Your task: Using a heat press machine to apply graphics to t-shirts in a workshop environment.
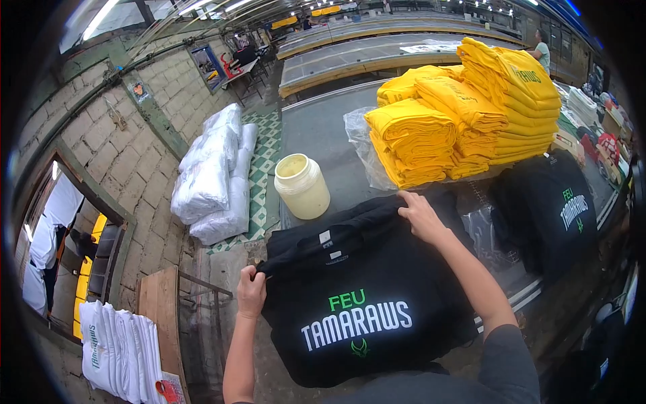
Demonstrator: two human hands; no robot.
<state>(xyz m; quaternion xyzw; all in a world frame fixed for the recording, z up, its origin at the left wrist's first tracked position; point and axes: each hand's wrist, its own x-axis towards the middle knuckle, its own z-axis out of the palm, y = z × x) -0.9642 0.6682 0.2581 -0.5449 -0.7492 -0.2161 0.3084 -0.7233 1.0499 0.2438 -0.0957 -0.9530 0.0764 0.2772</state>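
While the left hand (251, 292) clamps its fingers on the black shirt (377, 277), the right hand (422, 217) pinches its far edge. Just beyond stands a pale jar (303, 193).

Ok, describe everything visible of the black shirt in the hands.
The shirt is black and looks like soft cloth, with green and white lettering and a small green horned emblem on its front. White labels show at the neck, on the far side. It lies front up, creased; the left hand pinches its left edge, the right hand its far edge.
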